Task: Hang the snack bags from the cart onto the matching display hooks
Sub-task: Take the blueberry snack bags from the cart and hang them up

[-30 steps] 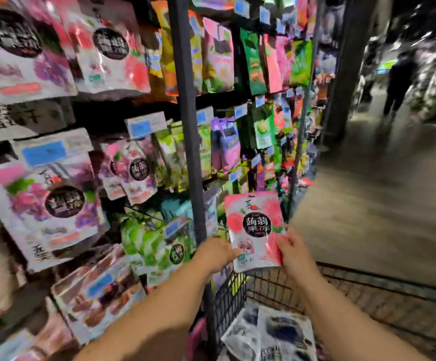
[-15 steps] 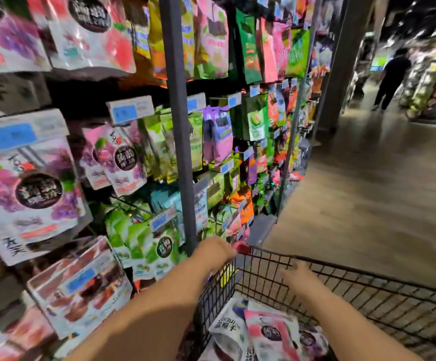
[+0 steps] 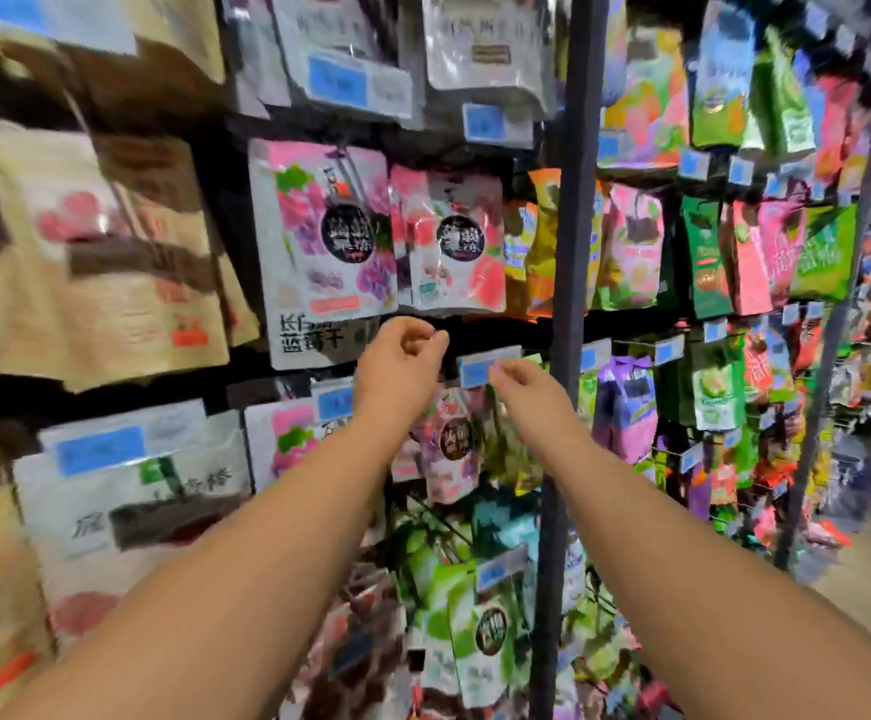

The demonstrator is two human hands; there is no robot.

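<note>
- Both bare arms reach up toward the middle of the rack (image 3: 506,330), the hands close together but not touching.
- The left hand (image 3: 402,356) hangs just under the bottom edge of the upper row of bags. Its fingers curl in against the thumb, and no bag shows in its grip.
- The right hand (image 3: 524,381) is a little lower and to the right, seen from the back, fingers curled. Its fingertips reach the lower edge of a blue price tag (image 3: 480,367); I cannot tell whether they pinch the tag or only touch it.
- The pink bag (image 3: 449,241) hangs upright in that upper row, above and between the two hands and clear of both.
- It sits just left of the dark post (image 3: 568,200), and its left edge overlaps the purple bag (image 3: 324,226) beside it.
- A white bag (image 3: 313,340) with dark characters shows below the purple bag, left of the left hand.
- Behind the wrists hangs a smaller bag (image 3: 454,439) in pink and purple, and lower down near the post a green bag (image 3: 485,631).
- Tan bags (image 3: 100,252) fill the rack's left edge, blurred.
- Right of the post hang rows of green, pink and purple packs, too blurred to read.
</note>
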